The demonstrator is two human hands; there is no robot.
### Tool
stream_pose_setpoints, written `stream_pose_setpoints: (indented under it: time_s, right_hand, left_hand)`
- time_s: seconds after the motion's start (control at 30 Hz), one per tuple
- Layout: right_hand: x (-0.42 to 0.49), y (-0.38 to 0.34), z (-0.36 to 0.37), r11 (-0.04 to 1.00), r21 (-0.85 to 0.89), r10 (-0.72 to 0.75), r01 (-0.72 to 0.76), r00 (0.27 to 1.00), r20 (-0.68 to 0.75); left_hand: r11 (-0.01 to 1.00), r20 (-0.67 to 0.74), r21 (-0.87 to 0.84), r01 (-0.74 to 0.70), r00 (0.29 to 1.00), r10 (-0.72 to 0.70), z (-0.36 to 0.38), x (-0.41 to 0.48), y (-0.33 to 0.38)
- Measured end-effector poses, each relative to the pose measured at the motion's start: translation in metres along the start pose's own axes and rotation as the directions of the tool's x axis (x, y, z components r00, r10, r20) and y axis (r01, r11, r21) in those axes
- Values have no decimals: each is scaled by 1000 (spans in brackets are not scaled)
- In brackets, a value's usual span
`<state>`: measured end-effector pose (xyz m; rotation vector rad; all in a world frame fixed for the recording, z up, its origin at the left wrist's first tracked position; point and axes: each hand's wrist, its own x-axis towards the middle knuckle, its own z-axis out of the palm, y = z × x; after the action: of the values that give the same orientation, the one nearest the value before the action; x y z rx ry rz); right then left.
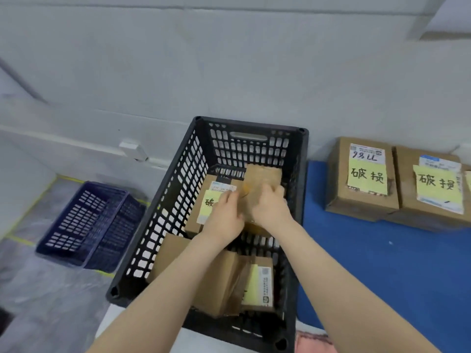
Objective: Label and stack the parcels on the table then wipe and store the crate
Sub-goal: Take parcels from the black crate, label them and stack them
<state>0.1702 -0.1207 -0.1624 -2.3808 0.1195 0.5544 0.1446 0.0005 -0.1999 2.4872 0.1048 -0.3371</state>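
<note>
A black plastic crate (175, 200) stands in front of me with several cardboard parcels inside. Both my hands reach into it. My left hand (224, 220) and my right hand (270, 207) grip a brown parcel (262, 177) that stands tilted at the far end of the crate. Beside it on the left lies a parcel with a yellow note (207, 202), partly hidden by my left hand. Nearer to me lies another parcel with a yellow note (257, 284). On the blue table top (369, 263) to the right sit two labelled parcels (362, 179), (435, 187) side by side, each with a yellow note.
A dark blue crate (86, 225) sits on the plastic-covered floor at the left. A white wall runs behind everything. A pink cloth (313, 342) shows at the bottom edge, right of the black crate.
</note>
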Motion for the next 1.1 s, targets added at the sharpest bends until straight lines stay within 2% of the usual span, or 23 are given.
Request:
stream_pose_setpoints:
  time_s: [0.07,0.2,0.27,0.33,0.4,0.53,0.67,0.73,0.8,0.9,1.0,1.1]
  right_hand:
    - [9,4,9,985,21,171,-171,985,19]
    - [22,10,19,932,253,273,-259,962,-22]
    - [27,10,21,832,445,374,-331,927,-9]
    - [27,12,24,726,583,407,-365,911,63]
    - [23,14,28,694,634,366,-340,926,96]
    - [26,17,26,680,700,294,-219,956,14]
    - [24,19,27,674,721,252,-160,967,-22]
    - [26,20,30,667,728,268,-158,963,-37]
    - [30,21,30,613,772,313,-167,949,-44]
    - [34,22,30,555,812,394,-182,917,-63]
    - [34,22,34,610,775,369,-166,925,-93]
    - [32,23,35,679,723,339,-124,927,-159]
  left_hand:
    - [999,39,26,-30,999,29,4,9,-4]
    - [988,84,56,-144,987,139,8,31,-2]
    - [980,75,63,-188,980,183,7,46,2]
    - [966,57,120,-228,973,222,4,60,5]
    - [946,53,186,-267,964,262,0,70,4]
    - [926,115,205,-318,947,300,-2,71,2]
    - [925,149,213,-316,946,289,3,69,0]
    - [917,153,251,-309,949,277,4,69,0]
    - [910,120,277,-308,951,286,3,69,2]
    - [926,44,222,-306,952,304,-1,69,3]
    - [946,-34,115,-303,951,308,-8,64,-5]
    - [941,-82,80,-328,939,334,-14,56,-12]
